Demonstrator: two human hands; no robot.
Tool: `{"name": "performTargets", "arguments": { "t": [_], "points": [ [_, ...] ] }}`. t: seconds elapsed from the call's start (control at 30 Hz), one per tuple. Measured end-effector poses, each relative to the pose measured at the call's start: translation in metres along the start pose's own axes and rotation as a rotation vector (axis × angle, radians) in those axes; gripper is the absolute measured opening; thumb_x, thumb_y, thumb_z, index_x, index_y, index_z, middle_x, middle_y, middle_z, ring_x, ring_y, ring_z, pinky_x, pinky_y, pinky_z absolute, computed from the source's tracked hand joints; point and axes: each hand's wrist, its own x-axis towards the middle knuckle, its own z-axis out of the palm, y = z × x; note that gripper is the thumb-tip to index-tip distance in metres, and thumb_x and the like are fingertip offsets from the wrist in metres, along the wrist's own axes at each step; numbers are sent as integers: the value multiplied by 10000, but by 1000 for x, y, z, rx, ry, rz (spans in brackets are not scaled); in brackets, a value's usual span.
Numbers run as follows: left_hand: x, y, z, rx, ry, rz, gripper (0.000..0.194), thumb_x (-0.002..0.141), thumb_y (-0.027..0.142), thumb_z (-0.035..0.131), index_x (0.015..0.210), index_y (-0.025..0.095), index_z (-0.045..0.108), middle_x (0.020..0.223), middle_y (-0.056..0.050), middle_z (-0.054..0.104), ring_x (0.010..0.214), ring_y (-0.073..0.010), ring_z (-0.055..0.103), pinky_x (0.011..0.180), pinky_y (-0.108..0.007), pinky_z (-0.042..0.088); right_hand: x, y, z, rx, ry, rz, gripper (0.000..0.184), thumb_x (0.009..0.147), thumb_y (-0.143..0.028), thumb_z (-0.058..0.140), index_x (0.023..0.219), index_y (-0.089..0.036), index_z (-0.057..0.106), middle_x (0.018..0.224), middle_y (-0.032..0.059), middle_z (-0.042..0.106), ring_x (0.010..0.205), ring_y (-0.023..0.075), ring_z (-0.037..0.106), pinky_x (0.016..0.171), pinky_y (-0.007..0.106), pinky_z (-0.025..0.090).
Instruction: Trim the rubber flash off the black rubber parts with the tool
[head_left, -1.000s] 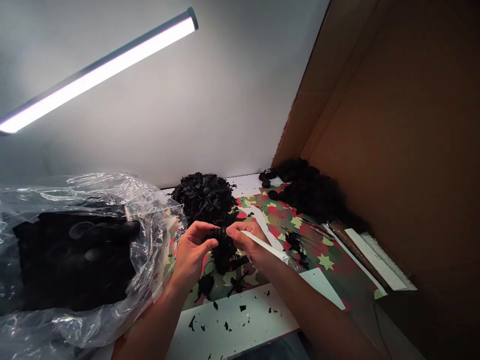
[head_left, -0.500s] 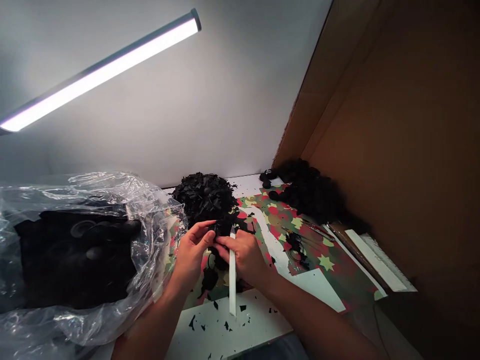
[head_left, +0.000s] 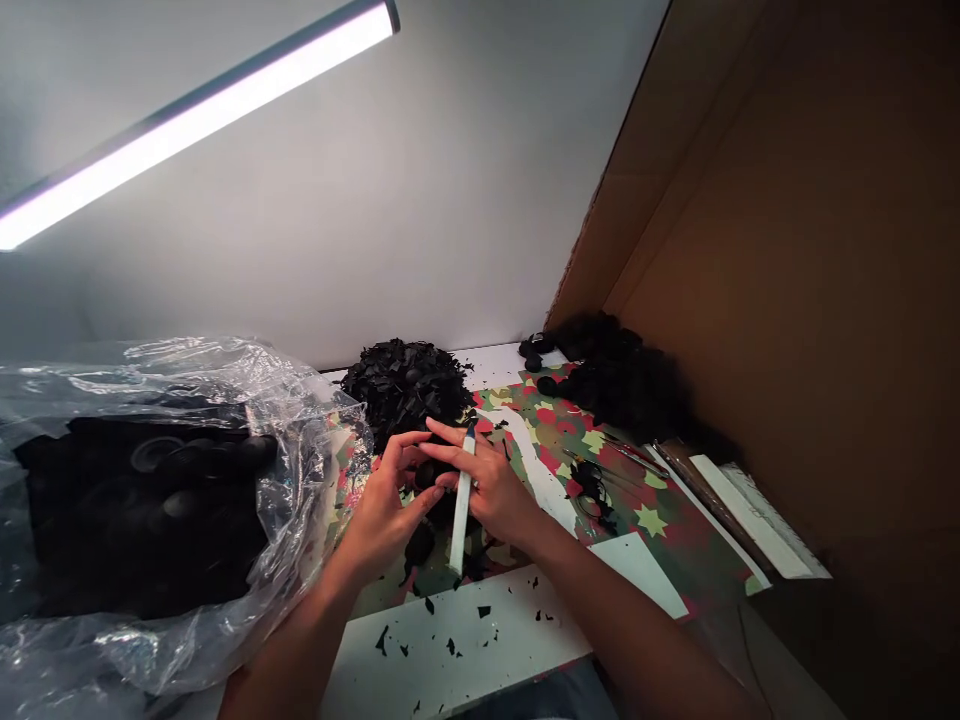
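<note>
Between my two hands is a small rounded black piece (head_left: 425,475), partly covered by fingers. My left hand (head_left: 386,505) curls its thumb and fingers around this piece from the left. My right hand (head_left: 491,485) keeps a slim white-handled tool (head_left: 461,515) against its palm side, the dark tip pointing up and away. Two fingers of that hand stretch across to the black piece. Below the hands, black scraps (head_left: 420,545) lie on the patterned sheet (head_left: 547,440). Just beyond them rises a heap of black shavings (head_left: 405,385).
On the left, a clear plastic bag (head_left: 292,480) holds black pieces. A dark pile of black parts (head_left: 630,375) leans along the cardboard wall (head_left: 750,300). Thin tools (head_left: 634,455), black rings (head_left: 592,490) and white strips (head_left: 750,520) lie at right. A lamp (head_left: 210,120) glows above.
My right hand's fingers have opened out over the black piece, and the white tool has shifted up and tilted. My left hand's grip has loosened and turned slightly. The view has dipped slightly.
</note>
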Motion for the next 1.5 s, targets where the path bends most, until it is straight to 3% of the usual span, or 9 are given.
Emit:
{"name": "performTargets", "arguments": {
  "t": [0.1,0.27,0.47,0.73,0.97,1.13,1.27,1.4,1.5],
  "points": [
    [0,-2,1,27,20,1,533,791,245,760,1275,254,537,1062,-58,699,973,-217,667,897,-353,511,-3,4,4,-15,-47,8,400,965,-126,562,1325,-285,634,1549,69,479,1361,235,530,1096,420,492],
    [-1,-6,2,129,57,2,445,787,189,737,1196,284,591,973,-3,710,883,-190,691,842,-312,511,-3,7,7,-89,15,35,143,956,-159,585,1049,-199,686,1395,133,571,1252,247,599,948,369,571],
    [-1,-6,2,208,47,75,215,831,183,679,1027,267,652,1000,-2,748,940,-207,699,842,-306,502,5,9,3,-374,-133,-67,66,955,-177,585,977,-192,646,1299,120,609,1070,247,612,928,406,495],
    [2,-1,-2,383,114,146,150,799,154,714,881,274,752,828,27,755,751,-177,669,738,-277,464,8,-7,2,-401,-162,-23,157,851,-65,592,894,-202,656,1129,67,685,885,216,539,802,363,398],
    [-6,5,8,144,350,321,115,853,149,690,819,240,751,836,-11,747,769,-176,681,685,-277,512,15,-18,-4,71,-39,101,209,810,-51,494,657,-191,522,1040,11,706,919,187,588,877,351,387],
    [-8,2,23,32,552,587,136,815,109,749,756,229,726,761,-4,752,818,-192,702,767,-333,559,18,-33,-6,131,-18,142,195,786,-76,464,625,-187,453,1013,15,713,896,193,592,875,361,360],
    [-7,19,18,-63,602,563,114,841,191,743,757,211,669,733,0,741,757,-194,715,741,-358,581,14,-28,-10,129,5,148,173,754,-65,451,644,-192,495,965,15,710,845,184,590,835,337,372],
    [-6,45,-2,-91,1049,796,174,802,290,779,760,210,630,668,56,681,601,-144,635,673,-321,568,9,2,-19,29,133,288,205,779,-71,454,761,-207,608,703,-5,619,686,168,543,696,289,378],
    [-7,41,0,-87,615,439,152,760,279,817,771,190,695,762,-8,742,726,-174,689,683,-285,559,9,23,-25,-132,58,373,184,881,-139,517,742,-206,616,711,2,636,705,177,563,688,290,377]
  ]
}}
